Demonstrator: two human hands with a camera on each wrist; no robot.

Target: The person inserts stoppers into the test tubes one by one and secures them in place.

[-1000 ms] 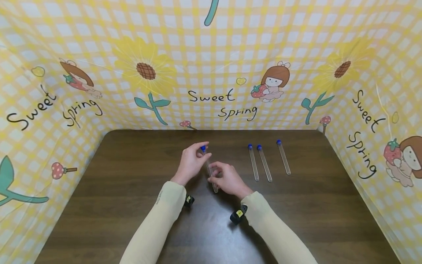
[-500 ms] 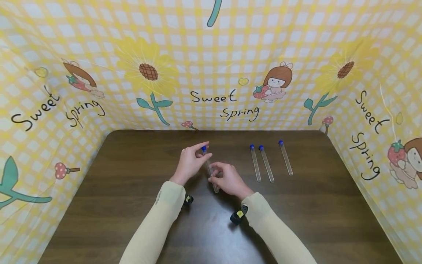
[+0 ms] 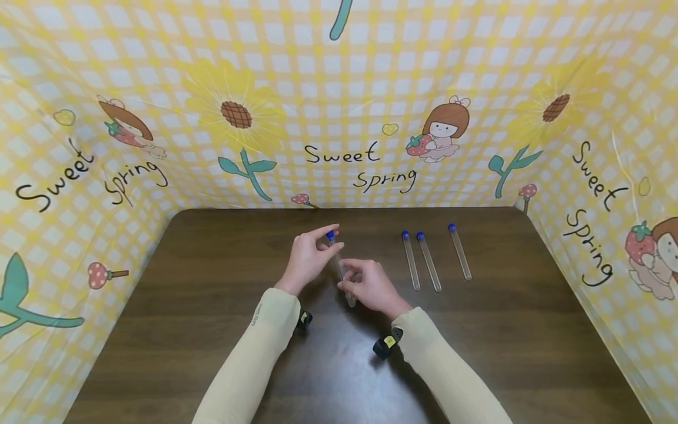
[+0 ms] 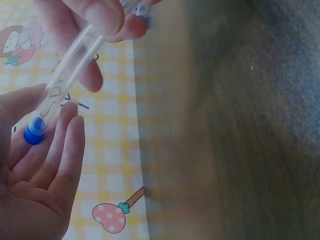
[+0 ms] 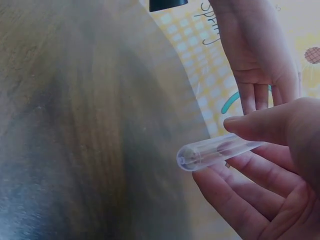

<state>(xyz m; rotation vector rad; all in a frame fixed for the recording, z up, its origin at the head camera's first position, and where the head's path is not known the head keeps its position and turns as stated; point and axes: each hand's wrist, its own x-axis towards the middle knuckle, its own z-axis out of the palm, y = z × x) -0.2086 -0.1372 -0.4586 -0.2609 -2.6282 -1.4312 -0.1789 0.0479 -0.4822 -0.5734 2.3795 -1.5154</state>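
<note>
Both hands hold one clear test tube (image 3: pixel 340 268) with a blue cap (image 4: pixel 34 132), tilted above the table. My left hand (image 3: pixel 308 257) has the capped end between its thumb and fingers. Lower down, my right hand (image 3: pixel 368 285) pinches the tube between thumb and fingers, and the rounded closed end (image 5: pixel 189 158) sticks out past them in the right wrist view. The tube's middle is partly hidden by the right fingers in the left wrist view. It looks see-through, with no contents that I can make out.
To the right lie more blue-capped test tubes: two close together, a left one (image 3: pixel 411 262) and its neighbour (image 3: pixel 429 262), and a third tube (image 3: pixel 459 252) farther right. The dark wooden table (image 3: pixel 212 353) meets a yellow checked cloth (image 3: pixel 339 106) at the back and sides.
Both hands and the held tube have shifted slightly to the right and away from the body. Their grips look the same. The tubes on the table stay in place.
</note>
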